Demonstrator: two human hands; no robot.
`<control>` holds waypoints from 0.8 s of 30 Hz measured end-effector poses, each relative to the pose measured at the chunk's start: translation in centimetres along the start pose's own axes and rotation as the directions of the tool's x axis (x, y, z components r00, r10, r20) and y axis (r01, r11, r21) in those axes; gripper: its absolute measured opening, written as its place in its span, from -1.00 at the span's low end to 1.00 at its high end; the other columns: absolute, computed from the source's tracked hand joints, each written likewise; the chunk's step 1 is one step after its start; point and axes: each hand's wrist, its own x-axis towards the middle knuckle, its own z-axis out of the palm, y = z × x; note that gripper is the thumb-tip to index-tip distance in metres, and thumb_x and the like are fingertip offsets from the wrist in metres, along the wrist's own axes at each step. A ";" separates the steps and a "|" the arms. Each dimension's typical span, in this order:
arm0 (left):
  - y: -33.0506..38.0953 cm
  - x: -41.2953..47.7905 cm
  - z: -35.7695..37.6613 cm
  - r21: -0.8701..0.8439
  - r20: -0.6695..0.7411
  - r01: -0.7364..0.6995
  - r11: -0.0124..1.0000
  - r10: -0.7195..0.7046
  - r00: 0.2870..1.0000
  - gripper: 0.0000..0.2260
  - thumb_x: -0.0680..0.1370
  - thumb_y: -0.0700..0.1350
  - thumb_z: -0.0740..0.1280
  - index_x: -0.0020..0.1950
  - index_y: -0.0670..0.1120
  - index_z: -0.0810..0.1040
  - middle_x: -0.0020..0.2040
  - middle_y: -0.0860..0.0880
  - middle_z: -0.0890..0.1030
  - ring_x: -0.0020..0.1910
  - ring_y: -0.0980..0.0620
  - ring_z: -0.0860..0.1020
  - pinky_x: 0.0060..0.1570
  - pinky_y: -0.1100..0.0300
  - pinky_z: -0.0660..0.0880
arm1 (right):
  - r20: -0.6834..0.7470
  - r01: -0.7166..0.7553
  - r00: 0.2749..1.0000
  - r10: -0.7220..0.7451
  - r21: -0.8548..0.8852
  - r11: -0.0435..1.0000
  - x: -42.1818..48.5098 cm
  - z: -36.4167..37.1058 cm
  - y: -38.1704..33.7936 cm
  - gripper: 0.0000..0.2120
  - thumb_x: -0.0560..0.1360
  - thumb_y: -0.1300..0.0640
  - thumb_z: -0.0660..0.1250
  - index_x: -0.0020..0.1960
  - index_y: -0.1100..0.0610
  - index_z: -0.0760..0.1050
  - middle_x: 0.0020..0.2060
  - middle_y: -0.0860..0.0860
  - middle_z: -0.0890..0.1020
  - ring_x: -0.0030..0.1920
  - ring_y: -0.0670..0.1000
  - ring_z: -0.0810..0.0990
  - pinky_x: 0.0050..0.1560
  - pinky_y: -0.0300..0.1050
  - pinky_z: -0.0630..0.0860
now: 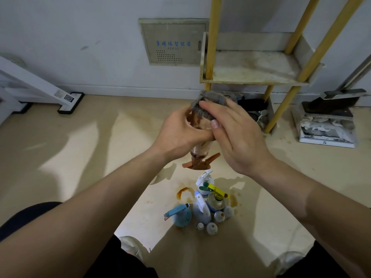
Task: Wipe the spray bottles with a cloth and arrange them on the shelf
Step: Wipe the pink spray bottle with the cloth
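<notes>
In the head view, a clear spray bottle (199, 151) is gripped round its middle by the left hand (180, 135), fingers and thumb curled about the body. The bottle is held upside down. Its long axis runs near upright, with the brown trigger head (200, 163) hanging below the grip and the base hidden above it. A grey cloth (212, 103) is held over that upper end by the right hand (236, 137), with fingers laid across the cloth and the thumb closed against its near side.

The shelf (251, 67), with its yellow posts, lies beyond and to the right of both hands, so the right hand is judged the nearer to it. Its lower tier is seen bare and stained.

The remaining bottles (204, 205) are clustered on the floor (80, 157) below the hands, between the knees.

Blue Chinese characters are printed on the wall panel (173, 42), too blurred to be read with confidence. A QR label (69, 97) is seen at left. No writing can be read on the bottles.
</notes>
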 end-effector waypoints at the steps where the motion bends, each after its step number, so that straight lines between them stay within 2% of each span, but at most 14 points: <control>1: 0.0 0.0 0.1 -0.006 0.020 0.013 1.000 -0.013 1.000 -0.73 0.32 0.00 0.56 -0.03 0.08 0.62 -0.17 0.15 0.70 -0.14 0.26 0.63 -0.12 0.28 0.52 | 0.009 0.026 1.000 -0.026 -0.026 0.999 0.1 0.0 -0.2 -0.60 0.67 0.09 0.05 0.46 0.12 0.42 0.37 0.03 0.53 0.40 0.10 0.45 0.48 0.14 0.27; 3: -0.2 -0.2 0.6 -0.013 0.053 -0.002 1.000 0.002 0.999 -0.72 0.28 0.01 0.52 -0.05 0.02 0.64 -0.16 0.06 0.72 -0.11 0.16 0.67 -0.11 0.17 0.57 | 0.055 0.050 0.997 -0.047 -0.046 0.998 0.3 -0.2 -0.4 -0.59 0.67 0.07 0.03 0.44 0.06 0.44 0.40 -0.02 0.52 0.38 0.07 0.48 0.48 0.13 0.25; 5: -0.2 -0.4 1.2 -0.003 0.048 -0.014 1.000 0.014 0.999 -0.74 0.29 -0.04 0.51 -0.06 -0.03 0.63 -0.14 -0.01 0.72 -0.09 0.06 0.68 -0.09 0.05 0.61 | 0.116 0.011 0.993 -0.009 -0.018 1.000 0.7 -0.5 -0.3 -0.58 0.65 0.04 0.02 0.43 0.00 0.45 0.42 -0.07 0.49 0.40 -0.02 0.45 0.47 0.05 0.24; 8: -0.1 -0.4 1.8 0.068 0.023 -0.007 0.998 0.005 1.000 -0.78 0.31 -0.03 0.58 -0.15 0.05 0.59 -0.27 0.13 0.66 -0.27 0.23 0.59 -0.23 0.24 0.51 | 0.145 -0.140 0.982 0.125 0.098 0.985 1.1 -0.9 0.3 -0.58 0.63 0.04 0.04 0.42 -0.02 0.47 0.41 -0.10 0.49 0.43 -0.12 0.40 0.44 -0.09 0.28; 11: -0.3 -0.2 2.0 0.089 0.013 0.008 0.996 -0.010 1.000 -0.66 0.31 0.07 0.63 -0.02 0.04 0.60 -0.25 0.15 0.63 -0.26 0.30 0.55 -0.27 0.42 0.40 | 0.188 -0.354 0.932 0.310 0.295 0.888 1.1 -1.0 1.2 -0.56 0.60 0.04 0.06 0.43 0.00 0.47 0.38 -0.13 0.50 0.39 -0.24 0.38 0.44 -0.23 0.28; 13: -0.4 -0.1 1.9 0.069 0.021 0.006 0.998 -0.008 1.000 -0.60 0.32 0.12 0.62 0.08 0.06 0.63 -0.16 0.15 0.66 -0.17 0.29 0.57 -0.19 0.41 0.44 | 0.220 -0.471 0.882 0.416 0.425 0.773 0.9 -0.9 1.7 -0.53 0.58 0.03 0.05 0.44 -0.01 0.47 0.37 -0.14 0.50 0.37 -0.26 0.39 0.45 -0.21 0.30; 15: -0.4 0.1 1.6 0.030 0.026 0.015 0.999 -0.015 1.000 -0.56 0.33 0.14 0.62 0.15 0.08 0.64 -0.08 0.14 0.70 -0.08 0.25 0.60 -0.05 0.31 0.53 | 0.220 -0.511 0.858 0.465 0.460 0.726 0.6 -0.6 2.0 -0.53 0.59 0.01 0.04 0.45 -0.02 0.46 0.40 -0.14 0.48 0.40 -0.24 0.38 0.47 -0.15 0.29; 18: -0.4 0.1 1.5 -0.030 0.022 0.046 0.998 -0.045 0.999 -0.57 0.33 0.13 0.62 0.13 0.06 0.65 -0.08 0.10 0.71 -0.07 0.21 0.62 -0.02 0.27 0.56 | 0.147 -0.422 0.906 0.397 0.395 0.816 0.1 -0.4 1.8 -0.55 0.61 0.02 0.04 0.43 0.02 0.47 0.42 -0.08 0.47 0.45 -0.17 0.35 0.49 -0.07 0.28; 20: -0.4 0.2 1.5 -0.039 0.019 0.079 0.996 -0.078 0.997 -0.61 0.34 0.10 0.62 0.10 0.03 0.65 -0.08 0.07 0.71 -0.08 0.21 0.63 -0.05 0.32 0.56 | 0.107 -0.292 0.956 0.272 0.302 0.908 -0.1 -0.5 1.5 -0.57 0.63 0.06 0.04 0.42 0.06 0.48 0.40 -0.05 0.50 0.43 -0.10 0.39 0.45 0.07 0.34; 21: -0.4 0.2 1.4 -0.041 0.022 0.093 0.995 -0.093 0.995 -0.63 0.35 0.07 0.62 0.09 0.01 0.65 -0.08 0.06 0.71 -0.08 0.20 0.64 -0.03 0.29 0.58 | 0.098 -0.221 0.974 0.203 0.246 0.944 -0.1 -0.6 1.4 -0.56 0.63 0.07 0.04 0.43 0.07 0.47 0.38 -0.04 0.51 0.41 -0.09 0.41 0.43 0.07 0.35; 24: -0.6 0.2 1.4 -0.075 0.044 0.110 0.991 -0.107 0.993 -0.70 0.37 -0.03 0.61 0.04 -0.03 0.65 -0.10 0.06 0.72 -0.06 0.13 0.67 0.06 0.08 0.62 | 0.116 -0.116 0.988 0.100 0.145 0.983 0.3 -0.9 1.3 -0.55 0.62 0.05 0.03 0.44 0.06 0.45 0.37 -0.05 0.53 0.37 -0.10 0.43 0.37 -0.15 0.33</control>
